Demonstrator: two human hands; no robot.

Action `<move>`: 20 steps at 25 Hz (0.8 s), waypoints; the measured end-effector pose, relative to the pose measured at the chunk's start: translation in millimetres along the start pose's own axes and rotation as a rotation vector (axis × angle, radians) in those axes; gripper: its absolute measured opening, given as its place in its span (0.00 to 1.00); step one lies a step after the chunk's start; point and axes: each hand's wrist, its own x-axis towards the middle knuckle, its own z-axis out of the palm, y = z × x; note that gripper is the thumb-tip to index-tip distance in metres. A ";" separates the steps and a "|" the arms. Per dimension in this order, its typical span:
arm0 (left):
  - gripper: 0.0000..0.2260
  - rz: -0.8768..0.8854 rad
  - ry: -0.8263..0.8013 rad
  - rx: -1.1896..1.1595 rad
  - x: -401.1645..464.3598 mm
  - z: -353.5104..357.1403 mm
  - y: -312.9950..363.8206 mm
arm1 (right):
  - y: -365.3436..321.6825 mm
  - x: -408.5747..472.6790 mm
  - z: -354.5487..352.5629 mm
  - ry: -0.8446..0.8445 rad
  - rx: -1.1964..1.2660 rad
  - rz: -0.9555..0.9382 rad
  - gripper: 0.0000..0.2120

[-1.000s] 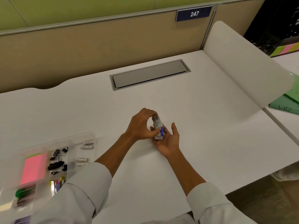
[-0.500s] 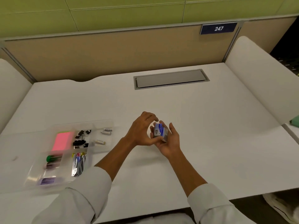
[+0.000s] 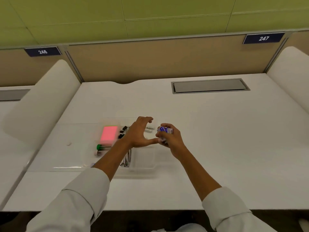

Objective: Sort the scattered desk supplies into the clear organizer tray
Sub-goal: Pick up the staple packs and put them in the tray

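My right hand (image 3: pixel 170 139) grips a small blue and white box (image 3: pixel 164 130) at the right edge of the clear organizer tray (image 3: pixel 145 166). My left hand (image 3: pixel 138 134) hovers over the tray with its fingers spread and loosely curved, holding nothing. The tray holds a pink sticky-note pad (image 3: pixel 109 135), black binder clips (image 3: pixel 122 131), small white cylinders (image 3: pixel 149 129), a green-capped item (image 3: pixel 99 147) and several pens (image 3: pixel 127 159) partly hidden by my left forearm.
The tray lies on a white desk (image 3: pixel 217 139) with a grey cable hatch (image 3: pixel 209 85) at the back. White curved dividers (image 3: pixel 41 101) stand at both sides. A small white scrap (image 3: pixel 69 144) lies left of the tray.
Both hands have moved left to the tray. My left hand has let go of the box and spread open over the tray; my right hand now holds the box alone.
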 end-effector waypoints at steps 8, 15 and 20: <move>0.61 -0.026 -0.171 0.264 -96.0 -4.4 -83.8 | 45.5 -21.8 71.5 -0.071 -1.035 -0.423 0.17; 0.63 -0.101 -0.230 0.269 -104.2 6.9 -93.3 | 58.9 -39.3 67.2 -0.115 -1.074 -0.425 0.27; 0.62 -0.096 -0.213 0.286 -106.4 -3.9 -87.2 | 43.2 -36.5 55.6 0.057 -0.830 -0.442 0.18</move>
